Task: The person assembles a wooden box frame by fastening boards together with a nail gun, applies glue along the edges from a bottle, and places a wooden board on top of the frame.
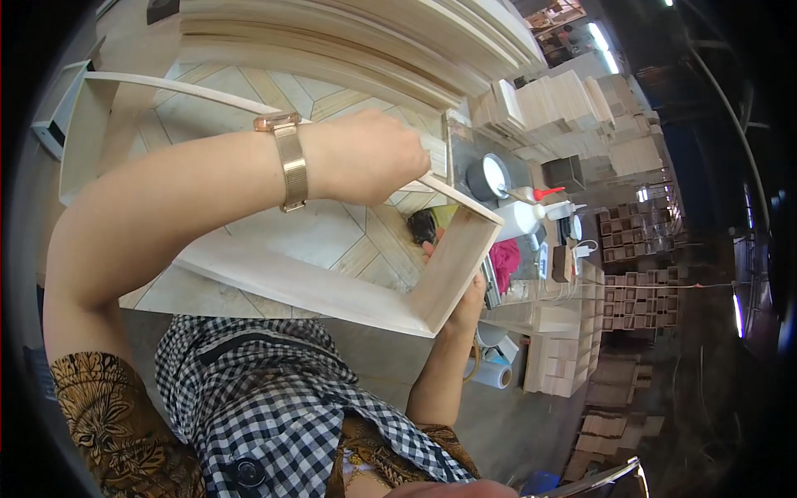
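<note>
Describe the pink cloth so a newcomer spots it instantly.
Start at the wooden frame. Past its right-hand end is a white bottle; the cloth lies just below that in the picture. Its crumpled, bright pink fabric sets it apart from the bottle.

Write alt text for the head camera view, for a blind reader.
A person's left hand grips a wooden frame over a patterned surface; the right hand is partly hidden by one end. Nearby are a white bottle and stacked boards.
</note>
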The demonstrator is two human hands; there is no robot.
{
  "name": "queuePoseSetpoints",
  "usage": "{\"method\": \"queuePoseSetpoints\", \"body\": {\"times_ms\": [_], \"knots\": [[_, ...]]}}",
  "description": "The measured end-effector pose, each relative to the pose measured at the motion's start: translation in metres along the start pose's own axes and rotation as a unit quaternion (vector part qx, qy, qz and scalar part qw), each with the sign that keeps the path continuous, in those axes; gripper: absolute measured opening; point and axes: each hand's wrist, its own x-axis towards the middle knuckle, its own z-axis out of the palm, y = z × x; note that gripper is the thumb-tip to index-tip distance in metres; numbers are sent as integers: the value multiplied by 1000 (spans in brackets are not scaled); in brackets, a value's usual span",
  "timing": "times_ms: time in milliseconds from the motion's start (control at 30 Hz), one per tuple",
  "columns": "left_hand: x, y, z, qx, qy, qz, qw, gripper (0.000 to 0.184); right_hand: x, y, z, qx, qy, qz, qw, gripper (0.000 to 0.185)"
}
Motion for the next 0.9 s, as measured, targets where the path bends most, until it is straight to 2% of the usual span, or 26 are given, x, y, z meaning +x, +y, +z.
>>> {"method": "queuePoseSetpoints", "body": {"times_ms": [367, 467, 567, 667, 800, 833, 900], "knots": [[-14, 1, 0, 8, 38, 6, 999, 13, 8, 2, 9, 49, -21, 20, 998, 42], [-22, 10, -2, 13, 56, 7, 998, 14, 10, 4, 11, 24, -35, -1, 999, 53], [-34, 32, 4, 149, 120, 8, 981, 21, 16, 12, 11, 143, 5, 8, 990, 42], [-49, 63, 9, 248, 221, -22, 943, 30, 23, 6, 33, 188, 38, -49, 980, 41], [-84, 90, 35, 256, 237, -64, 935, 28, 46, 23, 33, 173, -94, -86, 977, 29], [-94, 96, 43, 267, 217, -62, 937, 29, 50, 31, 38, 184, -140, -181, 956, 30], [-112, 106, 54, 290, 176, -63, 939, 32, 50, 40, 40, 203, -175, -224, 937, 34]]}}
